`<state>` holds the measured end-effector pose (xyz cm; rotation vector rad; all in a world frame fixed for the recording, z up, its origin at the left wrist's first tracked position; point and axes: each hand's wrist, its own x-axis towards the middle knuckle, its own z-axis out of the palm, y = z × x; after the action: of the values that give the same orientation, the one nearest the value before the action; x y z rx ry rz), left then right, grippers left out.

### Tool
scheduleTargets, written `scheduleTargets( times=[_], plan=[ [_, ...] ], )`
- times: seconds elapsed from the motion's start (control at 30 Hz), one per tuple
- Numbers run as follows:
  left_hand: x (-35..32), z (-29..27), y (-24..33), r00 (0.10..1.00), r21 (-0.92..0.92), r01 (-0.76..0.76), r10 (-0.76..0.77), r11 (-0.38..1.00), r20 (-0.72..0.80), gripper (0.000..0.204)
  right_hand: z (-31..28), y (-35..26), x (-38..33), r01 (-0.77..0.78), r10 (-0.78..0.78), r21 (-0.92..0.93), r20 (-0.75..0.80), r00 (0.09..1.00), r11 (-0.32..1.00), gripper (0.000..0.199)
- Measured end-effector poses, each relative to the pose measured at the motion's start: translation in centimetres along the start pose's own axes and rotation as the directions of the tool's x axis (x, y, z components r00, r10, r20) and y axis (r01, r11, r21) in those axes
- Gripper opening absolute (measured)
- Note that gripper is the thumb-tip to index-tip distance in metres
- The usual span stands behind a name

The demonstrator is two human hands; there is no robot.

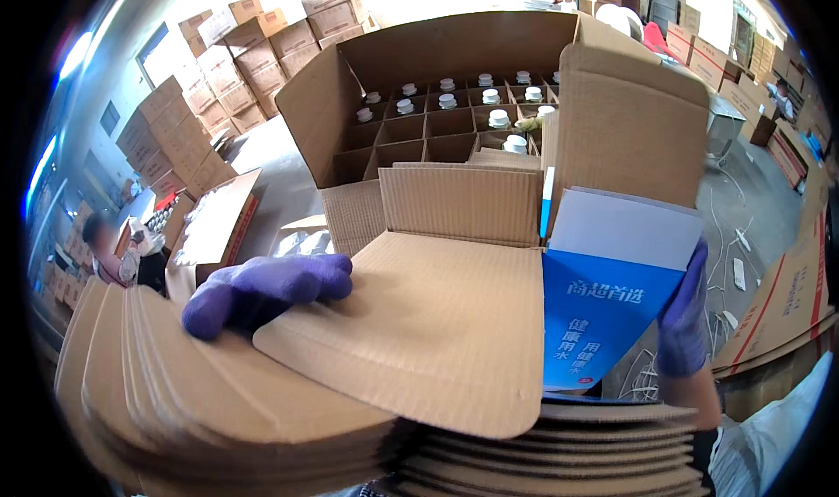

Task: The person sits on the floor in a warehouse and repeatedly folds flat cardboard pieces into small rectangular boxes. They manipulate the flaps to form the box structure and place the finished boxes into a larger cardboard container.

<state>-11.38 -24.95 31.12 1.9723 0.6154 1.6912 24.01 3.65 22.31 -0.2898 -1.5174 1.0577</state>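
My right hand, in a purple glove, grips the right side of a blue printed cardboard box, whose pale top flap stands up. From this box a wide brown flap spreads leftward, and another brown flap rises behind. Beside the wide flap's left edge is my left hand, also in purple, with thumb and fingers apart over a stack of folded cartons. Beyond stands a large open carton with cardboard dividers, holding several white-capped bottles. Its right flap sticks up.
Several brown cartons are piled at the back left. A seated person is at far left, near an open box. Cables and a power strip lie on the floor at right, with flat cartons beside them.
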Motion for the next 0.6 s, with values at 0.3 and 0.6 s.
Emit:
scheduleTargets(
  times=[0.3, 0.6],
  plan=[
    [0.9, -0.8, -1.3, 0.998, 0.019, -0.062, 0.061, 0.998, 0.022, 0.063, 4.0, -7.0, -4.4, 0.334, -0.168, -0.857, 0.29, 0.942, 0.393, 0.074],
    [2.1, -5.0, -5.1, 0.989, -0.157, -0.024, 0.045, 0.987, 0.137, 0.084, 4.8, -7.2, -7.6, 0.277, -0.212, -0.852, 0.2, 0.957, 0.445, 0.064]
  ],
)
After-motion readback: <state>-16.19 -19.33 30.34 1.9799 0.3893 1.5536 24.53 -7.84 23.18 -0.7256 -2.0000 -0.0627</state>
